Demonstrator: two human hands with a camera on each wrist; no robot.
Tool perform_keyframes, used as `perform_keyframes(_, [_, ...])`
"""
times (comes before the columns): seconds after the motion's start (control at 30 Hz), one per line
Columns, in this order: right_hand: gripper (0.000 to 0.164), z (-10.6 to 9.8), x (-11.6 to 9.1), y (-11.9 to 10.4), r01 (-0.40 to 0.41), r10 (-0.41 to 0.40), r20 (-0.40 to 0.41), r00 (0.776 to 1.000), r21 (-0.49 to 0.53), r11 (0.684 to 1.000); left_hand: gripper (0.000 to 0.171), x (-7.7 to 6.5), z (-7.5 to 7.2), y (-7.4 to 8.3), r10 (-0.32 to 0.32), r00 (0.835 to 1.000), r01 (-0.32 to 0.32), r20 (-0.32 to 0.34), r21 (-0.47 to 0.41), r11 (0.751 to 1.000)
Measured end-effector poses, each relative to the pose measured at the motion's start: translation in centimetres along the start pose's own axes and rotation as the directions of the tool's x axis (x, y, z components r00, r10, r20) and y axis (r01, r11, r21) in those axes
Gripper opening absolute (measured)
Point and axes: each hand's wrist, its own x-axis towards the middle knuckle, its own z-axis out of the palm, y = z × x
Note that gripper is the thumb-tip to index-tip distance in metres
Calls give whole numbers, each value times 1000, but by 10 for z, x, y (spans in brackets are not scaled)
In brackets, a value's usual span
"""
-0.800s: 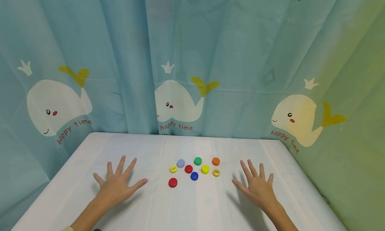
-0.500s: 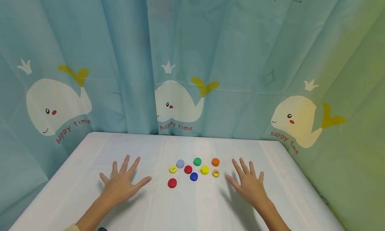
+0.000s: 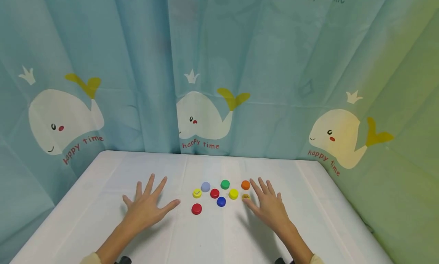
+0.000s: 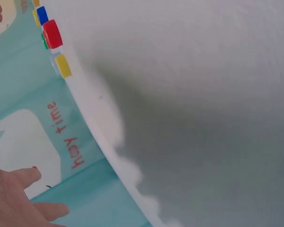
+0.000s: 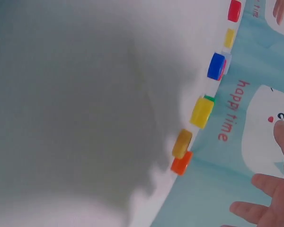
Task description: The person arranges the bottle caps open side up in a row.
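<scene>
Several round plastic bottle caps lie scattered mid-table in the head view: two red caps (image 3: 196, 209), two yellow caps (image 3: 233, 194), and green (image 3: 225, 184), orange (image 3: 245, 185), blue (image 3: 221, 202), pale blue (image 3: 205, 187) and gold (image 3: 246, 196) ones. My left hand (image 3: 145, 210) hovers left of them, fingers spread, holding nothing; its thumb points toward the nearer red cap. On the right, my right hand (image 3: 271, 208) is raised over the table, fingers straight and spread. Its thumb overlaps the gold cap in the head view; in the right wrist view that gold cap (image 5: 182, 144) stands apart from the fingers.
A white cloth covers the table (image 3: 205, 241). Behind and beside it hangs a blue-green curtain (image 3: 144, 65) printed with whales. Shadows of both hands fall on the cloth. Dark wrist devices (image 3: 125, 260) show at the bottom edge.
Both hands have moved inward toward the caps, the left to the right and the right to the left. The caps stay where they were.
</scene>
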Motion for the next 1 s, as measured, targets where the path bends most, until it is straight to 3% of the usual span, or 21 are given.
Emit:
perform_keyframes(0.57, [62, 6, 5, -18, 7, -6, -23, 1000, 53, 999, 99, 0, 13, 14, 53, 998, -52, -26, 19, 998])
perform_keyframes(0.83, [62, 10, 9, -26, 103, -100, -46, 994, 52, 993, 99, 0, 16, 12, 73, 997, -73, -17, 34, 997])
perform_keyframes(1.0, [62, 12, 14, -37, 119, -117, -25, 993, 98, 988, 98, 1, 14, 12, 103, 994, -103, -30, 12, 995])
